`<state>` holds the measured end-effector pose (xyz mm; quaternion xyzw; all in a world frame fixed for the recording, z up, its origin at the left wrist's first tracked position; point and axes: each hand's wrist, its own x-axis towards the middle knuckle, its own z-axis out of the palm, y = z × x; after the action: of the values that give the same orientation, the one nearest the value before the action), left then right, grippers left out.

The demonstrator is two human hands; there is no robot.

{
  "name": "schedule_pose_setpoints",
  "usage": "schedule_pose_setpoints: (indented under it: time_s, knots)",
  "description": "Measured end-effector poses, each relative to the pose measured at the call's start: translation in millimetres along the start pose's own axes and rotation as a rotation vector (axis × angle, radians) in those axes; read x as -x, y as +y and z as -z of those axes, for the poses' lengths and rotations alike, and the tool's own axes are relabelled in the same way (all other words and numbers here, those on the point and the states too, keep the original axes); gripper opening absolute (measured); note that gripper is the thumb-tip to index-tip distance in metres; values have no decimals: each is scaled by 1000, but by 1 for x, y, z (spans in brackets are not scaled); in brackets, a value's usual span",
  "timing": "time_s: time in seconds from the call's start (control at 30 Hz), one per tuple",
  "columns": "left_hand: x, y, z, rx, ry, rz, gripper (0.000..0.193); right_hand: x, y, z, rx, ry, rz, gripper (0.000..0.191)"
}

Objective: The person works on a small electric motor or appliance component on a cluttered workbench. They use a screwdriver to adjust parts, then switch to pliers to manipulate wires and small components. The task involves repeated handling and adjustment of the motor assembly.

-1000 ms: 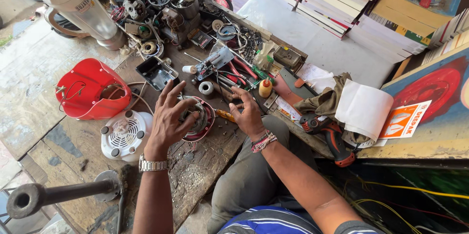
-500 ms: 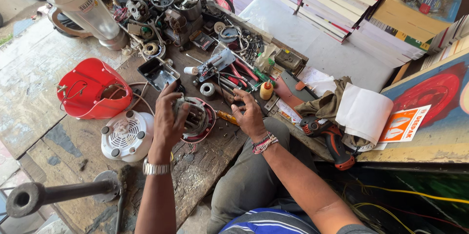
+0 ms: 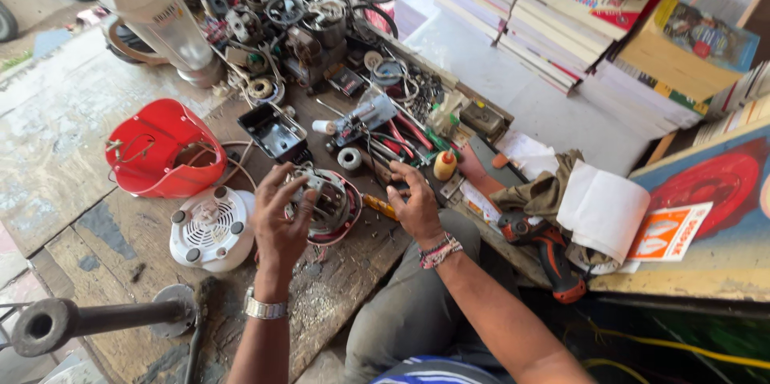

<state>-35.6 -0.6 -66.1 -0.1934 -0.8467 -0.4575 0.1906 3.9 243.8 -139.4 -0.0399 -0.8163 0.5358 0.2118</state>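
My left hand [image 3: 281, 220] grips the round motor unit [image 3: 330, 206] on the desk [image 3: 345, 288]; my right hand [image 3: 417, 206] closes on a yellow-handled screwdriver [image 3: 378, 206].

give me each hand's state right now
left hand: fingers spread, gripping the round motor unit from its left side
right hand: palm down, a yellow-handled screwdriver under it; whether it grips the tool cannot be told
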Motion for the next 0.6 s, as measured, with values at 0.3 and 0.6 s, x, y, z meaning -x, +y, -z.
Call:
schedule_pose_setpoints:
  time_s: [0.3,0.6]
  knots:
    - [-2,8,-10,160,47,170,21,-2,-10,0,-25,-34,-39,27]
    - [-1,1,-13,172,88,104,17,-5,-10,-1,28,-64,-51,25]
